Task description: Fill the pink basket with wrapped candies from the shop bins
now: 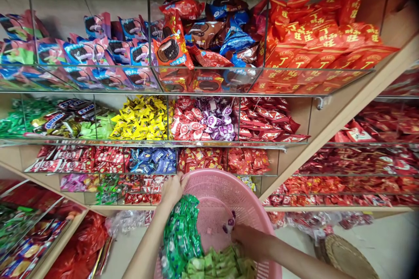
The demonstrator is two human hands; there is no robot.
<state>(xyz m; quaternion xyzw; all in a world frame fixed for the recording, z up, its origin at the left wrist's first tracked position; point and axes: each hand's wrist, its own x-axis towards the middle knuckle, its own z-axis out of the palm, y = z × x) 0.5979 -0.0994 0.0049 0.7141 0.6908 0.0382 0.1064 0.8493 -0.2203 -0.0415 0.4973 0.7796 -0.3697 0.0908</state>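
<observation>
A round pink plastic basket (225, 176) with perforated walls stands below the shelves. My left hand (173, 188) is closed on its far left rim. Inside the basket, my right hand (241, 236) is closed, blurred and partly in shade, with a purple-and-white wrapped candy (230, 223) at its fingertips. Green-wrapped candies (183, 231) lie along the basket's left side. Light green packets (216, 263) fill the near part, close under my right wrist. A small pale pink piece (209, 230) rests on the basket's bottom.
Glass-fronted shelves ahead hold yellow candies (142, 117), purple-wrapped candies (218, 117), red packets (321, 39) and cookie packs (172, 48). A slanting wooden panel (340, 109) divides the shelving at right. Red plastic bags (81, 246) lie low at left; a woven round object (348, 257) sits on the floor at right.
</observation>
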